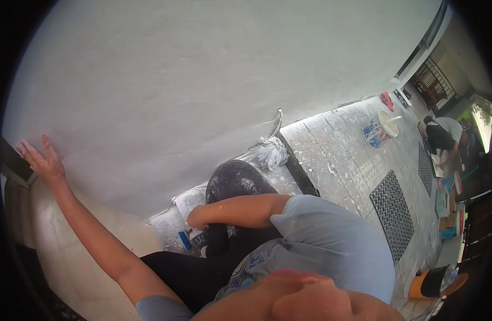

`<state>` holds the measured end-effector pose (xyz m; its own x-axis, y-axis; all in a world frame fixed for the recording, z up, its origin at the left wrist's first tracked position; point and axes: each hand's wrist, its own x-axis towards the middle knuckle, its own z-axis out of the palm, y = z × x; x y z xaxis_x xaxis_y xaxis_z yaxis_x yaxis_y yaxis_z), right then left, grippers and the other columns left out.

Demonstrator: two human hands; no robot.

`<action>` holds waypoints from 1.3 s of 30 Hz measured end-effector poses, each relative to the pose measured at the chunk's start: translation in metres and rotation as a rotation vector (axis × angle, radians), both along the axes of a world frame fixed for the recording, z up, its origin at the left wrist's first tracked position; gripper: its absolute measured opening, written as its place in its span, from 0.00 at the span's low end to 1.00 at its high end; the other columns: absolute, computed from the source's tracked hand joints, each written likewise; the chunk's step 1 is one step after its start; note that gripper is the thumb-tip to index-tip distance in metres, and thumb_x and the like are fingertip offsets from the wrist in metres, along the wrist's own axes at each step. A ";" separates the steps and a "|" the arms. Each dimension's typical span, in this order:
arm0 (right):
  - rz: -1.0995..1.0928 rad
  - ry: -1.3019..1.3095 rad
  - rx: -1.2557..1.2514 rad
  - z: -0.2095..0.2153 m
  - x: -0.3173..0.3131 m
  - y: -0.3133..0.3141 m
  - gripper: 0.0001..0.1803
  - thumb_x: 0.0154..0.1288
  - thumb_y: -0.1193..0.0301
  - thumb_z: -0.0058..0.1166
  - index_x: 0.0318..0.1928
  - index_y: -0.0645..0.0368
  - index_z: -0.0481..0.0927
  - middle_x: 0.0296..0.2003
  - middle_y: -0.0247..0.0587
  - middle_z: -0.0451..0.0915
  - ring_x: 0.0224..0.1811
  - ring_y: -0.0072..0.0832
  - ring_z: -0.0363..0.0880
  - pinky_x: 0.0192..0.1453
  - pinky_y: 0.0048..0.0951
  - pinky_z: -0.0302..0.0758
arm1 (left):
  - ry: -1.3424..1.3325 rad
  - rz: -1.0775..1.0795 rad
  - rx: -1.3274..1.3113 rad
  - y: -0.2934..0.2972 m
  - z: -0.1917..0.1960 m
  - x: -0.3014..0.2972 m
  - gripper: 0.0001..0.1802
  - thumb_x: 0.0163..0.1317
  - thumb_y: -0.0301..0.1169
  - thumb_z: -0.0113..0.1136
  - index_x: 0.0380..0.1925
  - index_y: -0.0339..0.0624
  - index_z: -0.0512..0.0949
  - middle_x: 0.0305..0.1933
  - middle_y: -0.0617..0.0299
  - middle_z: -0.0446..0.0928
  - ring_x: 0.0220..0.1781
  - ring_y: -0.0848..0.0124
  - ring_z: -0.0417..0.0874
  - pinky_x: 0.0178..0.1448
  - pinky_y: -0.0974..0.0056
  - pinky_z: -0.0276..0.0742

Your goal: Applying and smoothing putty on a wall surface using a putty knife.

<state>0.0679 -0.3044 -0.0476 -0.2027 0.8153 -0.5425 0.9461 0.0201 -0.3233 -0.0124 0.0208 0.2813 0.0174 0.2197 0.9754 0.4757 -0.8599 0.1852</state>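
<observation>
So my left hand (pixel 42 159) is spread flat against the white wall (pixel 203 80), fingers wide, holding nothing. My right hand (pixel 195 218) is down low by my knee and I can't really tell if it's open or closed from here, the fingers are tucked out of sight just above a small blue-handled tool (pixel 185 241) lying on the floor. My black trousers (pixel 235 182) are covered in white splatter. Container-wise: there's a white paint bucket (pixel 382 128) with a blue label well off to my right on the speckled floor (pixel 337 155), something sticking out over its rim, can't see what's inside. A crumpled plastic sheet (pixel 270 152) sits at the base of the wall. Another person (pixel 441 134) crouches further back.
</observation>
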 end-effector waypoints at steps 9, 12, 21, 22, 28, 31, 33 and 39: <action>-0.003 0.040 -0.051 0.007 -0.001 0.004 0.25 0.45 0.75 0.59 0.48 0.47 0.84 0.42 0.43 0.84 0.47 0.42 0.82 0.44 0.42 0.78 | -0.042 0.030 0.035 -0.013 -0.007 0.011 0.43 0.67 0.55 0.47 0.68 0.29 0.54 0.75 0.42 0.47 0.76 0.46 0.47 0.76 0.50 0.44; -0.014 0.044 -0.041 0.008 -0.002 0.004 0.24 0.47 0.73 0.58 0.49 0.47 0.83 0.42 0.43 0.84 0.47 0.41 0.82 0.47 0.40 0.78 | -0.073 -0.013 -0.119 -0.028 0.001 0.017 0.44 0.67 0.56 0.47 0.68 0.29 0.53 0.75 0.43 0.46 0.76 0.44 0.45 0.76 0.51 0.45; -0.077 0.076 -0.079 0.012 0.000 0.002 0.22 0.53 0.68 0.59 0.51 0.42 0.82 0.45 0.41 0.83 0.49 0.40 0.81 0.49 0.39 0.76 | -0.081 -0.130 -0.240 -0.030 0.016 -0.003 0.46 0.67 0.60 0.42 0.69 0.32 0.52 0.76 0.44 0.46 0.77 0.52 0.45 0.76 0.51 0.46; -0.082 0.013 -0.122 0.014 0.000 0.002 0.22 0.53 0.68 0.59 0.51 0.42 0.82 0.45 0.41 0.83 0.49 0.40 0.81 0.49 0.39 0.76 | -0.057 -0.107 -0.308 -0.025 0.016 -0.009 0.46 0.67 0.60 0.42 0.69 0.32 0.52 0.76 0.44 0.46 0.77 0.52 0.45 0.76 0.51 0.46; -0.106 0.089 -0.168 0.024 -0.001 0.008 0.29 0.46 0.75 0.61 0.54 0.46 0.80 0.45 0.43 0.83 0.50 0.40 0.81 0.47 0.42 0.78 | 0.084 0.125 -0.599 -0.016 0.014 -0.018 0.50 0.66 0.64 0.36 0.67 0.23 0.50 0.75 0.40 0.45 0.77 0.53 0.48 0.75 0.53 0.49; -0.095 0.066 -0.158 0.023 0.000 0.009 0.27 0.49 0.73 0.60 0.54 0.45 0.80 0.44 0.43 0.83 0.49 0.40 0.81 0.47 0.41 0.77 | 0.209 0.289 -0.642 -0.034 0.016 -0.003 0.52 0.66 0.64 0.38 0.66 0.20 0.50 0.74 0.37 0.45 0.77 0.53 0.49 0.75 0.50 0.48; -0.092 0.136 -0.106 0.021 0.000 0.009 0.25 0.51 0.72 0.60 0.53 0.45 0.80 0.44 0.42 0.83 0.49 0.39 0.81 0.46 0.41 0.77 | 0.030 0.041 -0.552 -0.051 0.017 0.006 0.52 0.64 0.64 0.43 0.67 0.23 0.52 0.74 0.36 0.45 0.77 0.51 0.48 0.74 0.43 0.47; -0.111 0.109 -0.089 0.018 0.001 0.006 0.21 0.52 0.70 0.62 0.50 0.46 0.82 0.41 0.42 0.84 0.43 0.39 0.83 0.42 0.39 0.78 | 0.412 0.046 -0.068 -0.102 0.025 0.024 0.48 0.60 0.59 0.55 0.69 0.34 0.55 0.76 0.46 0.44 0.77 0.50 0.48 0.71 0.37 0.50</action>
